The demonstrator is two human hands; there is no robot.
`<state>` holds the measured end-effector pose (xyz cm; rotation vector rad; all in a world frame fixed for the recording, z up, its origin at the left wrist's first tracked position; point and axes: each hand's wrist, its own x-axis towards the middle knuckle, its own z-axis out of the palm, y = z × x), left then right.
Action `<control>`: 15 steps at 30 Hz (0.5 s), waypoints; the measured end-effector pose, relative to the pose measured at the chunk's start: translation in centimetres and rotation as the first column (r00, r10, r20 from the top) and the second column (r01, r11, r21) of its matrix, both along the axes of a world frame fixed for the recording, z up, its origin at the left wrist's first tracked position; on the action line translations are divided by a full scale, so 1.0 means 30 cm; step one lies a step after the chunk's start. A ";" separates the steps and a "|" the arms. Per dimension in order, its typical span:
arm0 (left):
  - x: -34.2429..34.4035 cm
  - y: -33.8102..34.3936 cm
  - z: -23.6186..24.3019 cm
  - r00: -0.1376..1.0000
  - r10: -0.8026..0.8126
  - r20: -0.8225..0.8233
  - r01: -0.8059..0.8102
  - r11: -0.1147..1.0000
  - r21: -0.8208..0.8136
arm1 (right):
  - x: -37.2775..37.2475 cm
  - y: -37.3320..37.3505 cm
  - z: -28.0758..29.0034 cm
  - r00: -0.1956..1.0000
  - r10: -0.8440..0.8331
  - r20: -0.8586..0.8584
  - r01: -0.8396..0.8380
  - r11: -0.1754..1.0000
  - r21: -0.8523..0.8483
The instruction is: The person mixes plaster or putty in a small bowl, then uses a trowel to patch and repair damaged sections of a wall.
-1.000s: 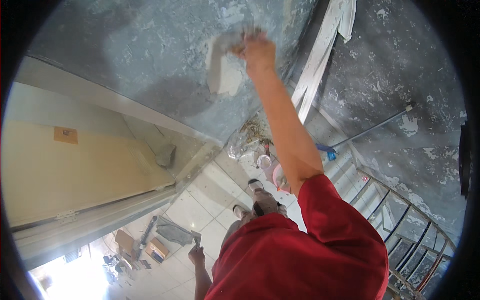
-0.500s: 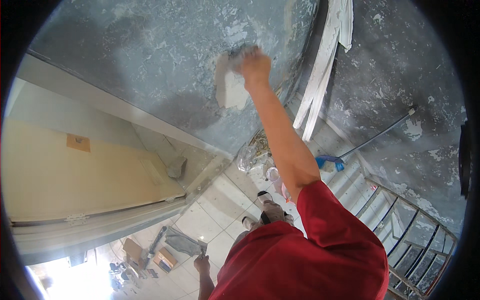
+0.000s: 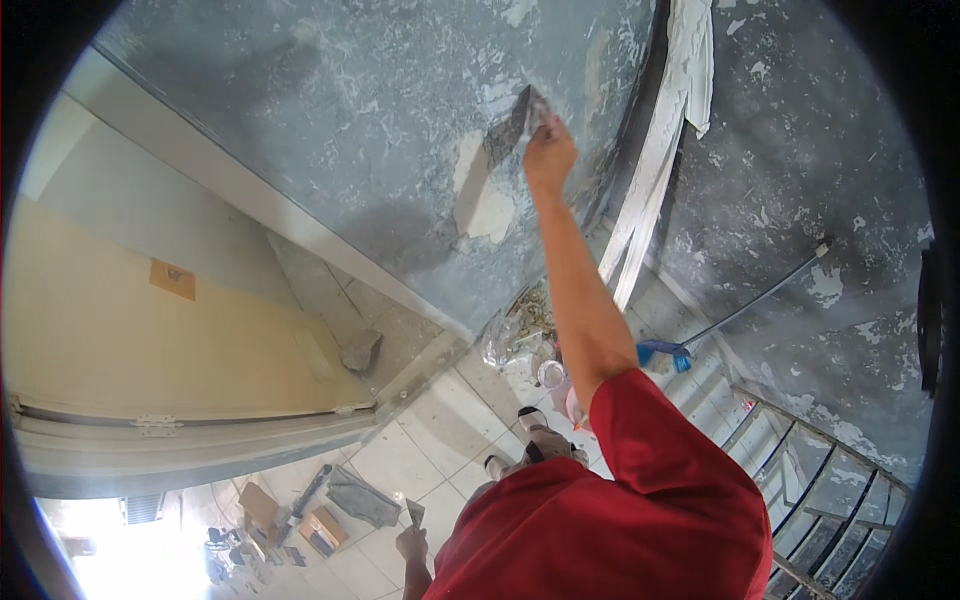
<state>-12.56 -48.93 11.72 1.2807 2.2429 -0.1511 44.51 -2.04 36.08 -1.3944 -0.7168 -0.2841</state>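
My right arm reaches out to the grey, peeling wall. In my right hand, closed around it, is a putty knife, its dark blade held at the wall. Just left of and below that blade lies a pale bare patch with a ragged edge. Down by my side, my left hand is closed on a smaller putty knife, which points up and away from the wall. Its handle is mostly hidden in my fingers.
White strips lean in the wall corner. Below are plastic and debris, a blue broom head and a metal railing. Cardboard boxes and a grey cloth lie on the tiles. A cream door stands left.
My right hand has moved up and slightly right along the wall, and its blade now shows more clearly. The left hand is lower in view, still gripping its putty knife.
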 end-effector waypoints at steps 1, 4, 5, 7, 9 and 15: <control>-0.015 -0.018 -0.009 0.999 -0.031 -0.007 0.031 0.999 -0.026 | -0.065 -0.002 0.007 0.999 0.051 -0.016 -0.050 0.998 0.037; -0.005 -0.025 -0.006 0.998 0.061 0.022 -0.060 0.998 -0.035 | -0.281 -0.103 0.022 0.955 0.236 0.178 -0.227 0.971 -0.071; 0.005 -0.023 0.007 0.992 0.118 0.035 -0.118 0.993 -0.013 | -0.322 -0.138 0.008 0.908 0.260 0.329 -0.289 0.956 0.043; -0.019 -0.029 0.019 0.989 0.144 0.018 -0.144 0.990 0.007 | -0.385 -0.203 0.015 0.837 0.384 0.390 -0.430 0.902 0.035; 0.005 0.001 0.029 0.986 0.164 0.019 -0.165 0.986 0.030 | -0.350 -0.211 0.030 0.739 0.487 0.465 -0.556 0.831 0.013; 0.028 0.026 0.008 0.988 0.142 0.059 -0.149 0.980 0.130 | -0.178 -0.060 0.125 0.963 0.095 0.254 -0.148 0.969 0.197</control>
